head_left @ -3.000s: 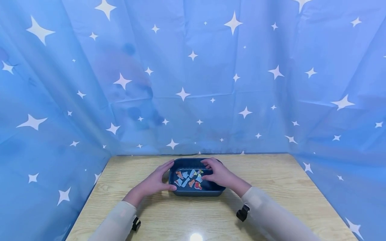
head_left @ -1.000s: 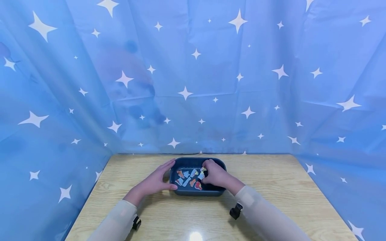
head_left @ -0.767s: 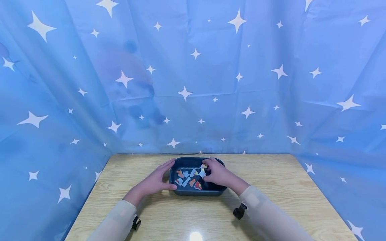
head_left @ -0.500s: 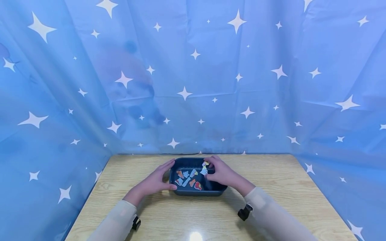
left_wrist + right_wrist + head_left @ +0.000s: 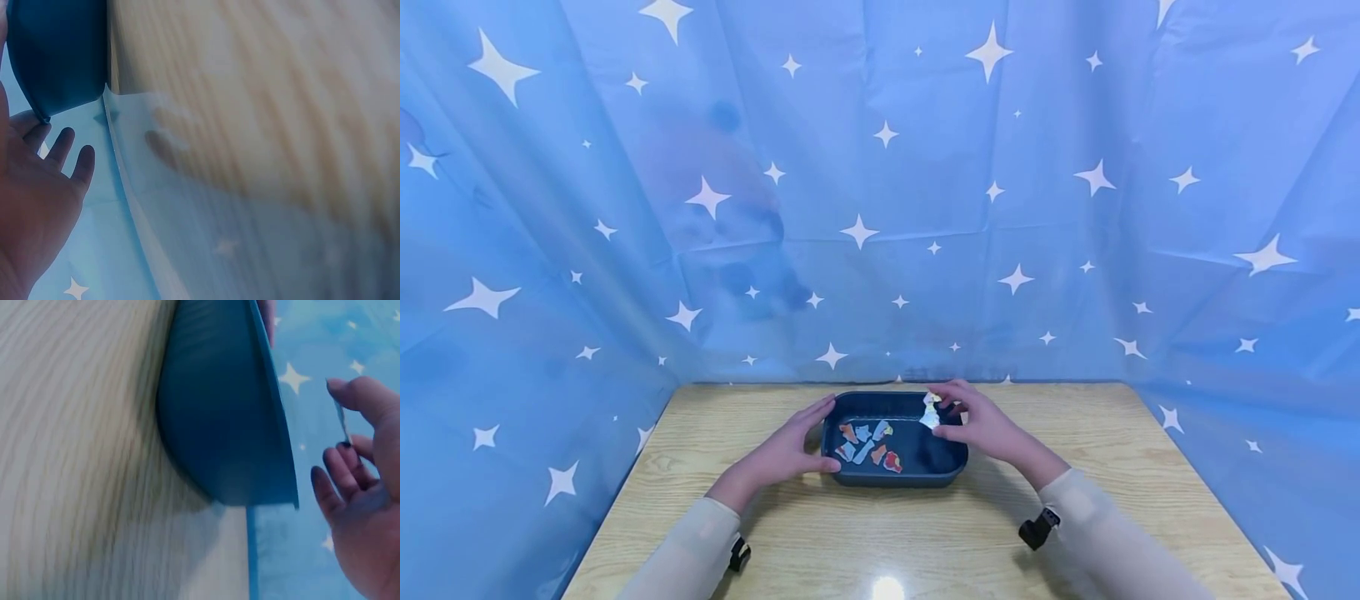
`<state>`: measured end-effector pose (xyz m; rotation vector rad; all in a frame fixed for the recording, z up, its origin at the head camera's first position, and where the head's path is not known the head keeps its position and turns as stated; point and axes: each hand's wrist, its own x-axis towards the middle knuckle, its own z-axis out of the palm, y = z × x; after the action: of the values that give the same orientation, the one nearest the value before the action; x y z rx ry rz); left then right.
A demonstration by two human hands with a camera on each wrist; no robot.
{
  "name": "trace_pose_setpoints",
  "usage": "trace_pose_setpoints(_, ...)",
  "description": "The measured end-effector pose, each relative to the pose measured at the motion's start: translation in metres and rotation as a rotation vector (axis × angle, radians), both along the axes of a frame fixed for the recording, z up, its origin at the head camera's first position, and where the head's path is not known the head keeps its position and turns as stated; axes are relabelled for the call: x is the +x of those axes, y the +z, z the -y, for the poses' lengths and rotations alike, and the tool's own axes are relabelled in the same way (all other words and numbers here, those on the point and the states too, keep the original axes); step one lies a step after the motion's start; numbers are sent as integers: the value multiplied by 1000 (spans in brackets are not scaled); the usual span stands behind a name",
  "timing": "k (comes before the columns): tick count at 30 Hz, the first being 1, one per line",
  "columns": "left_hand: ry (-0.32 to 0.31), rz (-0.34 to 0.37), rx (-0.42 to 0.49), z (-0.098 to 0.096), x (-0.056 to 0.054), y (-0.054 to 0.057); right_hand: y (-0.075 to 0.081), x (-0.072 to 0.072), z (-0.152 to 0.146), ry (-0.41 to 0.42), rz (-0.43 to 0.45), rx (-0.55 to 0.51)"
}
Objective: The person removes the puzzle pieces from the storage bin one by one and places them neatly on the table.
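A dark blue rectangular tray (image 5: 895, 481) stands on the table. My left hand (image 5: 782, 450) touches its left end, thumb at the near corner and fingers straight toward the far one. In the left wrist view, fingertips (image 5: 39, 128) meet the tray's rim. My right hand (image 5: 988, 425) pinches a thin, irregular white and yellow piece (image 5: 930, 412) between thumb and fingers, above the tray's right end. The right wrist view shows that piece (image 5: 341, 419) edge-on, apart from the rim, with the other fingers loosely bent. Several flat, irregular orange, red and pale blue pieces (image 5: 863, 451) lie inside the tray.
The wood-grained table (image 5: 865, 533) extends around the tray on its near side and both sides. A blue curtain (image 5: 820, 275) with white stars hangs behind the table and along its sides. Each sleeve carries a black wrist device (image 5: 1040, 528).
My right hand has taken hold of the white and yellow piece, lifted it from the tray floor and moved it right to the far right end. My left hand has stayed put.
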<state>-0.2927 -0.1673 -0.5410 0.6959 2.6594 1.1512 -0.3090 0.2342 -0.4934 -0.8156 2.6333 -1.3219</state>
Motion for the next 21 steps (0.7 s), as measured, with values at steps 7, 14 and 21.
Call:
trace_pose_setpoints(7, 5, 0, -5, 0, 0, 0, 4, -2, -26, -13, 11, 10)
trace_pose_setpoints(14, 11, -2, -15, 0, 0, 1, 2, -9, -55, -13, -7, 48)
trace_pose_setpoints(21, 16, -14, -39, -1, 0, 1, -7, -17, -76, -2, -4, 80)
